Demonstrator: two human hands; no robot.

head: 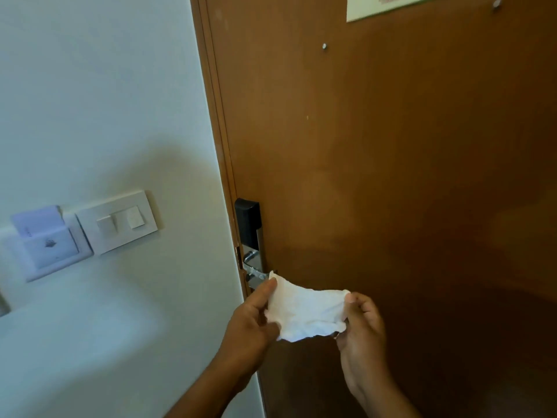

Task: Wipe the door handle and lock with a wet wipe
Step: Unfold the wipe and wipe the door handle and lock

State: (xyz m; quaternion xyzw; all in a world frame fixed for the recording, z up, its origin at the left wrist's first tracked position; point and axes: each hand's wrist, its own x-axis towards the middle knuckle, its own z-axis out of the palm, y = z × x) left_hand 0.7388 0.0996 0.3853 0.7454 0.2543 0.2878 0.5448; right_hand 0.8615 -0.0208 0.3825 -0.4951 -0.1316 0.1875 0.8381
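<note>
Brown door (pixel 391 161) | left hand (pixel 256 321) and right hand (pixel 361 321) pinch wet wipe (pixel 307 312) flat | next: fold it around handle (pixel 256 274), rub lock (pixel 248 224) all over

left hand (pixel 251 319) + right hand (pixel 363 322): stretch wet wipe (pixel 306 312) | before lock (pixel 249 229) | handle (pixel 256 274) seemingly partly hidden
</note>
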